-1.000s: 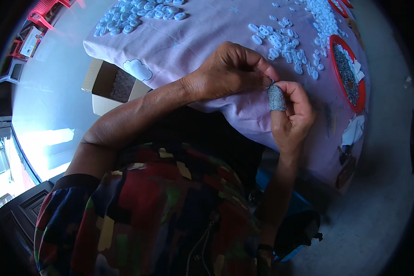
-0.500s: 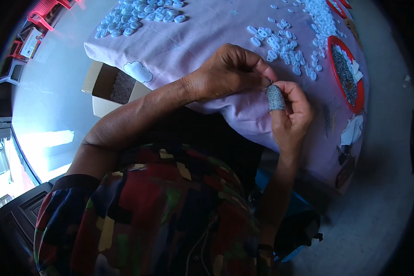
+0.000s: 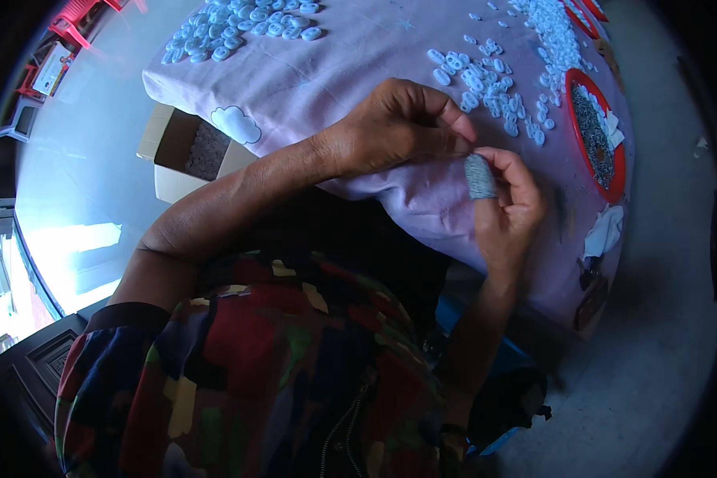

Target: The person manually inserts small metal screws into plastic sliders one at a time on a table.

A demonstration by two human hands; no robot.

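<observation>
My left hand (image 3: 402,127) is closed in a pinch over the table's near edge. Close beside its fingertips, my right hand (image 3: 511,203) also pinches, its thumb wearing a grey knitted finger cover (image 3: 479,177). Whatever the fingertips hold is too small and hidden to name. Beyond the hands, small white oval pieces with holes (image 3: 486,84) lie scattered on the pink cloth (image 3: 358,60). To their right a red tray (image 3: 572,119) holds many small dark grey pieces (image 3: 593,131) and some white scraps.
Larger white oval pieces (image 3: 251,20) are heaped at the far left of the table, and a dense pile of small white ones (image 3: 554,36) at the far right. An open cardboard box (image 3: 167,143) stands left, below the table edge. A white cloth (image 3: 604,231) lies at the right edge.
My right hand has shifted slightly down and away from the left fingertips. The left hand stays nearly in place, and the whole view has moved a little.
</observation>
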